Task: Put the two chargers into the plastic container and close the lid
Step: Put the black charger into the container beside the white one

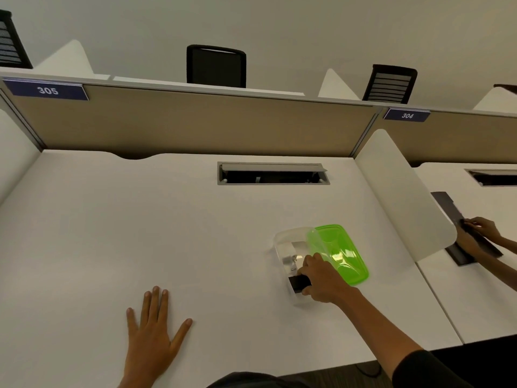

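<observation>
A clear plastic container [279,242] stands on the white desk at the right. Its green lid [340,252] leans tilted against the container's right side. A white charger [291,254] with metal prongs lies inside the container. My right hand [321,278] reaches into the near end of the container, fingers closed around a black charger [298,282]. My left hand [155,329] rests flat on the desk at the lower left, fingers spread, holding nothing.
A cable hatch [272,175] is open at the back of the desk. A white divider panel [402,191] stands to the right. Beyond it, another person's hands [482,228] handle a dark flat object on the neighbouring desk.
</observation>
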The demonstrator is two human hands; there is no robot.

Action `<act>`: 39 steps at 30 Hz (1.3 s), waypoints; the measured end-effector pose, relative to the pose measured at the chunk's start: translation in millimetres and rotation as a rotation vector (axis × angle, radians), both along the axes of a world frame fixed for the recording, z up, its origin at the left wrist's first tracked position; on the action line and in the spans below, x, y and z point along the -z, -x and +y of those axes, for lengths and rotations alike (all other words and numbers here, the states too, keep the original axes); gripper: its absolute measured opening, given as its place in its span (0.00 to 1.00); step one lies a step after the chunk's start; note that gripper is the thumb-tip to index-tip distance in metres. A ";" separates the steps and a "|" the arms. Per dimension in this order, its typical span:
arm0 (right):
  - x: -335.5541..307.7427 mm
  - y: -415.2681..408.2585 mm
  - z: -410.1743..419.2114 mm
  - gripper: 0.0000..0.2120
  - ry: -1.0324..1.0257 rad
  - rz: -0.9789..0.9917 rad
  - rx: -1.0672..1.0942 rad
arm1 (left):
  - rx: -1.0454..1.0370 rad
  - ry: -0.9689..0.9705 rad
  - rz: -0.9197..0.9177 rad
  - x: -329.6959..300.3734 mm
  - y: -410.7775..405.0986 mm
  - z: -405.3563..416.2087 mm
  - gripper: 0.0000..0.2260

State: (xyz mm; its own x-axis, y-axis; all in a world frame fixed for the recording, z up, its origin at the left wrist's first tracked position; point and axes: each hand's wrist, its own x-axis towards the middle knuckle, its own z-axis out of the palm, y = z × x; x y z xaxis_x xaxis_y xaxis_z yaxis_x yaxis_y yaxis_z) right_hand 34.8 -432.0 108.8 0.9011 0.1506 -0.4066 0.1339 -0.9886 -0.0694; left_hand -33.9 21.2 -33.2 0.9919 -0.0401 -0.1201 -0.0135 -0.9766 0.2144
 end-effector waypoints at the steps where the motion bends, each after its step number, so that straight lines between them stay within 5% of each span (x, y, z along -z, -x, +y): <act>1: -0.8 -1.5 -0.4 0.26 0.004 0.006 -0.016 | 0.000 0.000 0.000 -0.1 0.1 0.0 0.46; 13: -6.6 -9.0 3.0 0.18 0.132 0.071 -0.249 | -0.001 0.005 0.009 -1.6 0.4 -0.3 0.46; 28: -0.2 -12.6 9.6 0.18 0.129 0.095 -0.179 | 0.004 0.004 -0.013 -0.8 1.2 0.4 0.47; 34: 8.4 -8.0 -5.3 0.27 -0.086 0.069 -0.025 | 0.005 0.000 -0.016 0.3 1.0 1.4 0.46; 39: 16.6 7.3 -16.5 0.18 -0.233 -0.171 0.117 | -0.013 -0.003 0.010 1.9 -6.8 -3.0 0.46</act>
